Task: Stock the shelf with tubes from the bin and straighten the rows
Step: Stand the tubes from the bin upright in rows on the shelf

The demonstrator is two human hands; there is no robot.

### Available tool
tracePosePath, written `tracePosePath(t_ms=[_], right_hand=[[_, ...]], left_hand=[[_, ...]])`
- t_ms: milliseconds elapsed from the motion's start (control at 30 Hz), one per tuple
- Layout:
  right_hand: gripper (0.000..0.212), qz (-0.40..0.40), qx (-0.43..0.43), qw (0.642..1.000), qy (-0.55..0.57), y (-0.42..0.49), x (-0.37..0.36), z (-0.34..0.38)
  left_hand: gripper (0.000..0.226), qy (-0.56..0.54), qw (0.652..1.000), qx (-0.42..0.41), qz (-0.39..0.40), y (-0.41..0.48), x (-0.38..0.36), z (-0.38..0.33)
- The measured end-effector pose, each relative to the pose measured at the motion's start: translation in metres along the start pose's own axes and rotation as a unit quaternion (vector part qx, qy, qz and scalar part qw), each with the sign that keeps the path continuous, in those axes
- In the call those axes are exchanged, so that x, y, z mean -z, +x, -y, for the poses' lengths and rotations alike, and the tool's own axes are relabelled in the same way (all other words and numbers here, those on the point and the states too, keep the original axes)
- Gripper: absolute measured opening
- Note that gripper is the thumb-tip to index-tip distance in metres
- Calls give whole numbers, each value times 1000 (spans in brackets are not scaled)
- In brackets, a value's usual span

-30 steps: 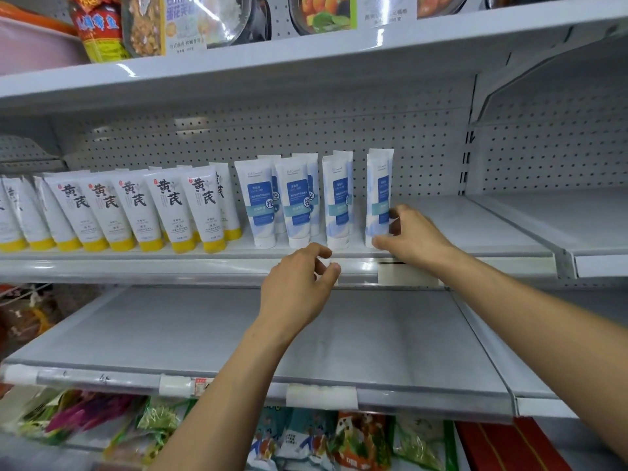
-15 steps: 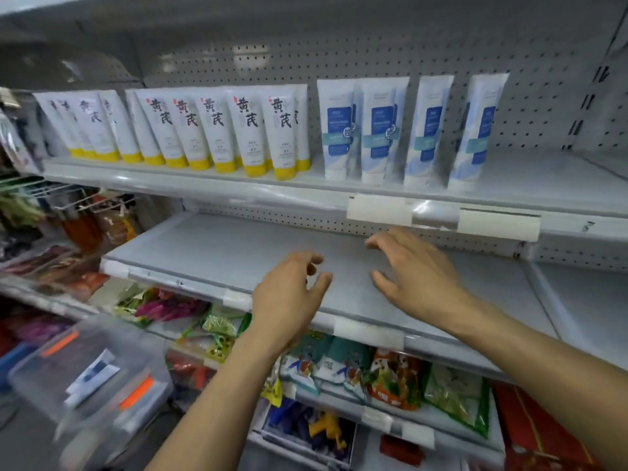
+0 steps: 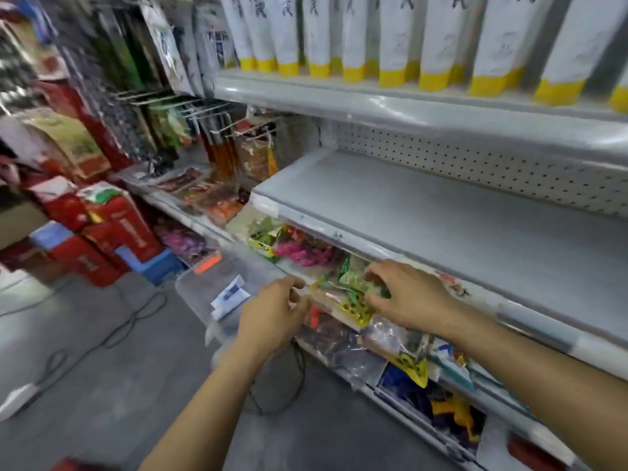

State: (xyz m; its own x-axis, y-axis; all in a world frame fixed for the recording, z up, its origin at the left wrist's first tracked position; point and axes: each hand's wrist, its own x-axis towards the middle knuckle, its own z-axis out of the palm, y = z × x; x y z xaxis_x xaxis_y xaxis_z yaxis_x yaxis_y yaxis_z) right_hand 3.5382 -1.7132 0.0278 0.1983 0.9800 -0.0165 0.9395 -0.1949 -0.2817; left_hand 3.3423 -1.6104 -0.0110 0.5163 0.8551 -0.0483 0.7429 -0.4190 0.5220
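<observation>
A clear plastic bin [image 3: 204,294] with an orange latch stands on the floor at lower centre. White and blue tubes [image 3: 230,296] lie inside it. My left hand [image 3: 272,317] hovers just right of the bin, fingers loosely curled, holding nothing. My right hand [image 3: 404,294] is spread open in front of the snack bags on the low shelf, also holding nothing. Along the top edge, a row of white tubes with yellow caps [image 3: 390,42] stands on the upper shelf [image 3: 407,110]. The blue tubes on that shelf are out of view.
A bare grey shelf [image 3: 458,212] runs below the tube shelf. Snack bags [image 3: 306,249] fill the lowest shelves. Red cartons [image 3: 112,229] and a blue stool [image 3: 153,263] stand on the floor at left. A black cable [image 3: 112,334] trails over the grey floor.
The view has swung down and left from the tube shelf toward the floor bin. Both hands have dropped from the shelf edge to near the bin, holding nothing throughout.
</observation>
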Motion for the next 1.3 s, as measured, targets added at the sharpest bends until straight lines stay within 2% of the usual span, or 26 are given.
tracePosePath(t_ms=[133, 267, 467, 567, 700, 767, 833, 933, 1000, 1067, 1167, 1200, 1300], right_hand=[[23, 45, -22, 995, 83, 80, -61, 52], [24, 102, -48, 980, 165, 147, -119, 86], [23, 170, -148, 923, 313, 243, -205, 109], [13, 190, -253, 852, 418, 294, -260, 113], [27, 229, -438, 715, 495, 338, -337, 110], [25, 237, -500, 648, 523, 349, -376, 107], [17, 248, -548, 613, 512, 356, -409, 103], [10, 253, -603, 602, 459, 358, -456, 94], [26, 234, -615, 630, 413, 354, -487, 89], [36, 199, -634, 657, 358, 353, -504, 92], [46, 196, -637, 655, 356, 356, -534, 87], [53, 202, -636, 659, 348, 354, -564, 73], [68, 235, -629, 676, 302, 365, -561, 81]], left_hand=[[32, -7, 996, 88, 28, 40, 24, 106], [33, -18, 987, 147, 63, 74, 33, 179], [31, -70, 970, 208, 105, 134, 12, 247], [23, -137, 954, 239, 122, 174, -23, 281], [26, -223, 907, 324, 150, 218, -87, 324], [27, -233, 889, 352, 175, 238, -123, 346], [27, -206, 883, 369, 204, 255, -154, 367], [29, -134, 886, 368, 247, 269, -191, 388], [35, -102, 886, 359, 275, 273, -212, 397], [37, -106, 878, 355, 304, 275, -230, 401], [39, -138, 855, 376, 331, 282, -248, 405], [40, -149, 850, 387, 324, 285, -252, 408], [46, -200, 825, 443, 287, 294, -257, 413]])
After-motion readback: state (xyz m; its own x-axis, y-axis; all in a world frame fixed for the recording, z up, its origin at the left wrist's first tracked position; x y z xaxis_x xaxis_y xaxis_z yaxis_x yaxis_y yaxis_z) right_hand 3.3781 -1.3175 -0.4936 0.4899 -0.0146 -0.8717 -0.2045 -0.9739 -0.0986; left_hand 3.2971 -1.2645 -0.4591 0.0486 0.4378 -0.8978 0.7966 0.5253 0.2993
